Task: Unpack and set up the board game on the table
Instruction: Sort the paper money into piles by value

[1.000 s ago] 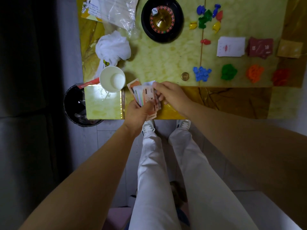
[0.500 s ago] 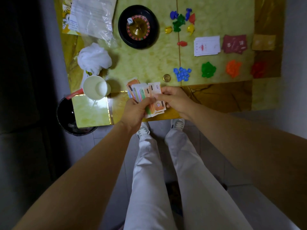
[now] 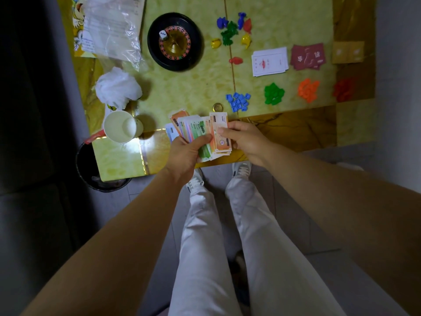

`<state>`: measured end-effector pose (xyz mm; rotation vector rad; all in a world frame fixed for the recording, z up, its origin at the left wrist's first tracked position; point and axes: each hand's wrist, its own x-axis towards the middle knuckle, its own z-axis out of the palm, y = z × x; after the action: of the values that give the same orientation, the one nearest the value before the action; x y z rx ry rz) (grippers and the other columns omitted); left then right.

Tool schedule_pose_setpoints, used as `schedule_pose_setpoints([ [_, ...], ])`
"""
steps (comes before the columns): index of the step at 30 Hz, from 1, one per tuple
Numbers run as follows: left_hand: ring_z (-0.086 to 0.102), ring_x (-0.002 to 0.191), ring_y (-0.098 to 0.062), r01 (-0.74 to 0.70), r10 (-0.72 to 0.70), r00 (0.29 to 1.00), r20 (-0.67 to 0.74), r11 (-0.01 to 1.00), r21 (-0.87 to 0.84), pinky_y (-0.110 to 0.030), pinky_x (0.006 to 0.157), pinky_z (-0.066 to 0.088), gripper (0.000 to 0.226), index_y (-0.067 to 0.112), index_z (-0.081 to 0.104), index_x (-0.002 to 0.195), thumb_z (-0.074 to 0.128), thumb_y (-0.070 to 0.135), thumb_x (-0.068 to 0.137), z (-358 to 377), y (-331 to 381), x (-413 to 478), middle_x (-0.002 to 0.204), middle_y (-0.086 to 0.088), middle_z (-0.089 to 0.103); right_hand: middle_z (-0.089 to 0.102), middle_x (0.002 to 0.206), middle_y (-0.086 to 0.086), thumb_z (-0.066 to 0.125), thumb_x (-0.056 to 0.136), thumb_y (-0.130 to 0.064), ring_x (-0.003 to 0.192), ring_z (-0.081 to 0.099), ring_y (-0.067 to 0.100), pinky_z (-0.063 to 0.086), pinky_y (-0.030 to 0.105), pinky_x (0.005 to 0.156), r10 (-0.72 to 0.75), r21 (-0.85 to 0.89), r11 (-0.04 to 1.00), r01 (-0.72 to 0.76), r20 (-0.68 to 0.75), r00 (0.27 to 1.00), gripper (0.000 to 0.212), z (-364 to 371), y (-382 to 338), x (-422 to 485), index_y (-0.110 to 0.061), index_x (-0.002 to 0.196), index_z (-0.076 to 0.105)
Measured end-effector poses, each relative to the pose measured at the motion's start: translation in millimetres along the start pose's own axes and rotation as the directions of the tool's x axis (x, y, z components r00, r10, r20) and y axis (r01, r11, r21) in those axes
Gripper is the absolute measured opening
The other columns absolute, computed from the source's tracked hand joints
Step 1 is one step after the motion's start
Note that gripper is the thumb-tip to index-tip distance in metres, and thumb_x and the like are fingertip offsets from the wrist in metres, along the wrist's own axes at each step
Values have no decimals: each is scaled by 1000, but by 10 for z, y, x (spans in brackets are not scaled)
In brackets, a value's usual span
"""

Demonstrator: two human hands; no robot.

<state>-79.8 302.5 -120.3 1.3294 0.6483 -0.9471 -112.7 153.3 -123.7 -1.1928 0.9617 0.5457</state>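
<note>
Paper play money [image 3: 200, 131] was fanned over the near edge of the table [image 3: 200, 87], gripped in the left hand [image 3: 185, 153]. The right hand [image 3: 245, 139] pinched the rightmost orange note [image 3: 219, 133], apparently between thumb and fingers. Blue tokens [image 3: 238, 101] and a coin [image 3: 218, 107] lay just beyond.

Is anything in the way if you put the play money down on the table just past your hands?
Nothing visible does. The left hand and right hand hold the play money over the near edge of the table. Bare tabletop lies beyond; only a coin sits close, to the right, and a paper cup off to the left.
</note>
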Motion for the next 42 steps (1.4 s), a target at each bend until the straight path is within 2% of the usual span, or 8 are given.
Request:
schedule_pose_setpoints([
  [8,72,73,-19,8,-6,1000,19,995,-99,-34,70,60,12,3,65,93,56,-5,90,38,77,11,83,-6,75,68,92,5,55,95,-7,80,65,17,53,35,83,71,106,991,-75,44,997,11,-61,-8,43,-13,99,63],
  [13,68,86,-31,19,-26,995,-93,998,-67,-32,61,58,29,-8,49,117,53,-3,89,59,115,60,111,-29,64,68,92,7,50,96,-5,77,65,17,53,34,76,75,161,983,-85,67,995,16,-89,-54,77,-15,98,62],
  [18,63,103,-39,-10,18,991,-136,998,62,-51,84,55,26,16,36,97,58,4,90,104,78,66,109,-20,58,68,92,7,50,96,-6,77,66,16,53,34,77,91,169,980,-103,75,993,16,-103,-73,94,-12,105,62],
  [25,47,131,-32,-294,288,956,59,932,213,-59,103,41,71,53,34,129,53,0,86,80,-4,61,144,-15,40,68,93,8,49,96,-5,77,65,17,54,32,74,100,220,969,-109,51,994,15,-101,-65,101,-13,102,62],
  [30,56,79,-24,-187,199,980,-20,949,255,-43,79,48,30,9,69,84,41,3,93,172,52,43,77,-4,65,68,90,7,51,96,-5,75,66,16,55,31,72,88,243,965,-100,59,994,15,-77,-60,96,-13,99,63],
  [33,52,75,-26,-198,210,978,-14,940,279,-42,66,48,18,4,63,74,57,9,90,202,59,28,78,-17,57,69,93,6,52,95,-4,72,67,14,57,27,65,71,237,968,-86,69,995,16,-64,-58,79,-11,105,63],
  [37,64,76,-27,-235,251,968,-18,927,292,-48,75,56,9,12,72,82,68,7,87,193,60,34,82,-18,70,68,101,12,53,95,-4,80,66,20,56,33,73,76,234,969,-78,18,997,28,-84,-57,73,-3,122,58],
  [42,59,51,-5,-248,243,969,45,951,184,-18,49,47,16,6,68,82,60,13,94,211,74,-24,60,5,68,67,95,10,52,95,-3,79,65,19,55,32,69,75,245,966,-80,28,997,17,-97,-79,43,-8,109,61],
])
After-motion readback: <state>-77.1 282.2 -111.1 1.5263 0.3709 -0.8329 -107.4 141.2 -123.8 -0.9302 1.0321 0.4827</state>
